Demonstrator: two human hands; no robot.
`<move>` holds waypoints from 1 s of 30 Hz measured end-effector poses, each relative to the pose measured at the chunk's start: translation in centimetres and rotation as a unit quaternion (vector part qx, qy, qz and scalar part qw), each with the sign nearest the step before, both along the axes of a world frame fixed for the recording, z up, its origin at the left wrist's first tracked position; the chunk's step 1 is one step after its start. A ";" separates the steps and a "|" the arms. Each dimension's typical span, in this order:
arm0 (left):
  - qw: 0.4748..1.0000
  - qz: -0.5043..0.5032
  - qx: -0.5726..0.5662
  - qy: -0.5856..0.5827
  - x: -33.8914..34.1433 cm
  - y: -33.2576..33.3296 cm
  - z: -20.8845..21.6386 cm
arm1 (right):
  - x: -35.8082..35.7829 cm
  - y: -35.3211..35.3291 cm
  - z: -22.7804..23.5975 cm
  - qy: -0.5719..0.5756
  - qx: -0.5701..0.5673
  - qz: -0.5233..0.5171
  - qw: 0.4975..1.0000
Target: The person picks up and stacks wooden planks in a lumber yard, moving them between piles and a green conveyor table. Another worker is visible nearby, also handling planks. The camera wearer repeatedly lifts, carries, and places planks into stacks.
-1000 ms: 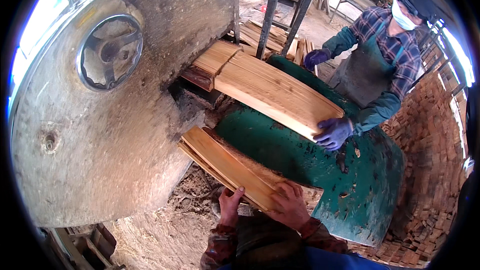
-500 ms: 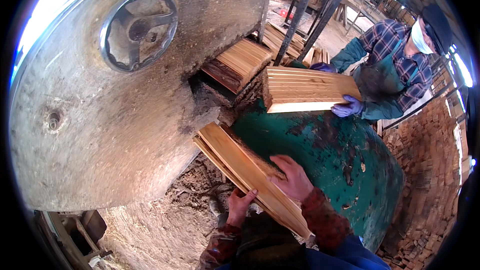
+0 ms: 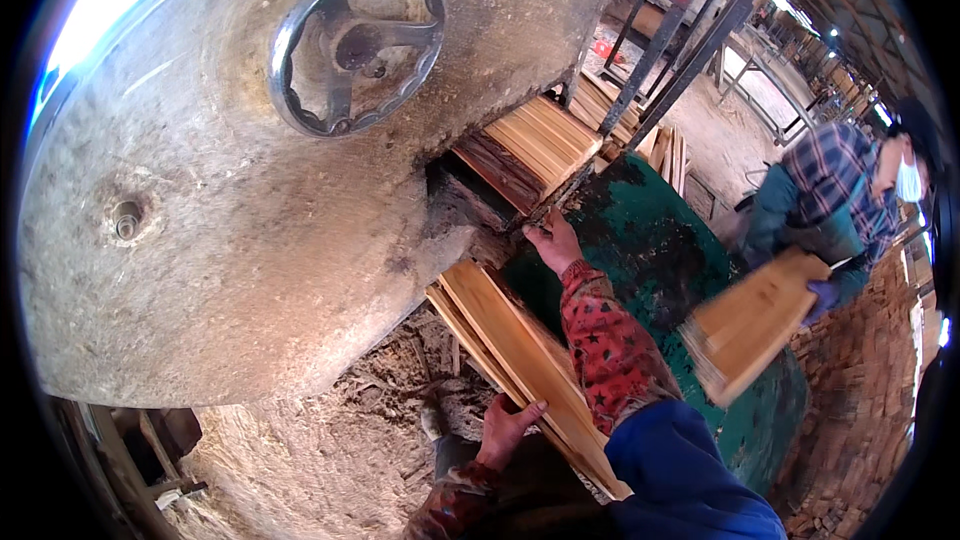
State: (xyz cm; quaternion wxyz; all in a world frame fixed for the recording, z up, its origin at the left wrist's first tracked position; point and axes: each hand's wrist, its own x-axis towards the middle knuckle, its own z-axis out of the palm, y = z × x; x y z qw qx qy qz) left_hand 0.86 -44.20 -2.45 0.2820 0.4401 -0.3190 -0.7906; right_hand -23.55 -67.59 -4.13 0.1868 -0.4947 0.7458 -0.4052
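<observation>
A few thin wooden boards (image 3: 520, 350) lie stacked in front of me, slanting from upper left to lower right. My left hand (image 3: 508, 432) grips their near side, thumb on top and fingers beneath. My right hand (image 3: 553, 240) reaches past them to the dark metal edge beside a block of sawn slats (image 3: 545, 145), its thumb and forefinger apart. The block has a dark bark side and sits in the machine's opening. Whether my right fingertips touch the edge is hard to make out.
A big sawdust-coated machine panel with a chrome handwheel (image 3: 355, 48) fills the left. On the right a masked co-worker (image 3: 835, 190) in purple gloves holds a blurred stack of boards (image 3: 755, 320) over the green metal table (image 3: 640, 230). Wood offcuts (image 3: 850, 420) are piled beyond.
My right hand has left the boards and moved forward to the edge by the slats. My left hand keeps its grip. The co-worker has carried their boards rightward and nearer.
</observation>
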 end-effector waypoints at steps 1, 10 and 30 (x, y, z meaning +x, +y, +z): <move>1.000 -0.001 -0.001 0.004 0.1 0.0 0.1 | 0.4 -0.6 -0.1 -0.046 -0.011 0.019 0.999; 1.000 -0.005 0.028 -0.008 0.6 -0.4 0.1 | 4.7 -0.4 1.1 -0.098 -0.054 0.008 0.994; 1.000 0.018 0.012 -0.008 0.5 -0.3 0.2 | -6.4 17.2 5.2 0.167 0.186 0.062 0.966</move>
